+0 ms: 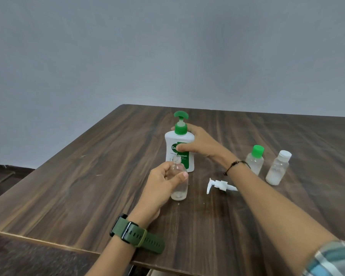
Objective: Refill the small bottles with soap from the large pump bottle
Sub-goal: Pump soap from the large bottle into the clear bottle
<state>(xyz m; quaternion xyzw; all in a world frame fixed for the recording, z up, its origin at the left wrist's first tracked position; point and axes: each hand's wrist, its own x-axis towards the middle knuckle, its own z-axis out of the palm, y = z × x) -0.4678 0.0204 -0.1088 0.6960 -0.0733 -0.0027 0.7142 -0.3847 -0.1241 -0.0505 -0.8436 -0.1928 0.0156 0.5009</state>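
Bottles stand ready on the wood surface (88,176). The left hand (163,186) closes its grip round an open clear bottle (179,182), holding it upright, mouth up, just in front of the pump bottle (179,150) — probably to catch soap. The right hand (197,144) wraps the pump bottle's shoulder, thumb across the label, seemingly to steady or turn it. A loose white pump (219,185) lies beside the right forearm. Two capped bottles (266,164) wait to the right — well apart from either grip.
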